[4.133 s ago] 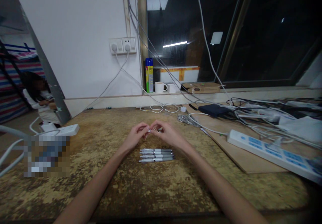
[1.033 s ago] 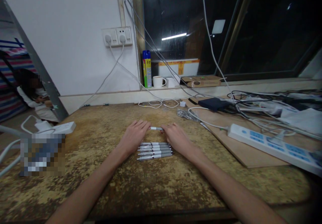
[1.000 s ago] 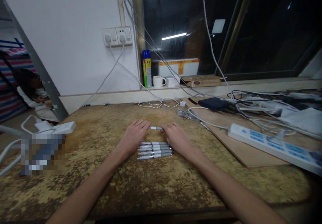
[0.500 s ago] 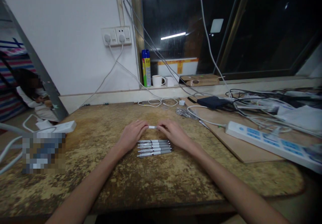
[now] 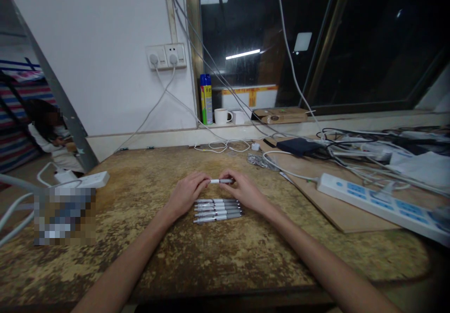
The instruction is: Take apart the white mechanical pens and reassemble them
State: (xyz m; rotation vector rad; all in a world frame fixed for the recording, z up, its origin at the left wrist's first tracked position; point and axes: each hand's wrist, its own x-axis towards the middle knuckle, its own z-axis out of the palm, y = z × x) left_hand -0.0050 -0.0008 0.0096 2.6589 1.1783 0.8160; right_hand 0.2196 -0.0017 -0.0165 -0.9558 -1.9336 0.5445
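Note:
Between my two hands a white and grey pen [image 5: 214, 181] lies level, just above or on the table [image 5: 168, 257]. The fingers of my left hand [image 5: 188, 191] are closed on its left end and hide that end. My right hand [image 5: 242, 189] pinches the grey part with thumb and fingers, and a bit of the grey barrel shows between them. Closer to me, just below both hands, several similar pens [image 5: 218, 211] lie side by side in a neat row, their grey ends to the right.
On the right, a white power strip [image 5: 379, 198] and tangled cables rest on a brown board [image 5: 337, 214]. A clear plastic bag [image 5: 260, 161] lies behind my right hand. A mug [image 5: 221, 116] and a spray can [image 5: 206, 100] stand on the sill. A person [image 5: 52, 135] sits far left.
More of the pen's grey barrel now shows at my right hand, whose fingers have opened slightly around it. The view has tilted a little, and the row of pens lies as before.

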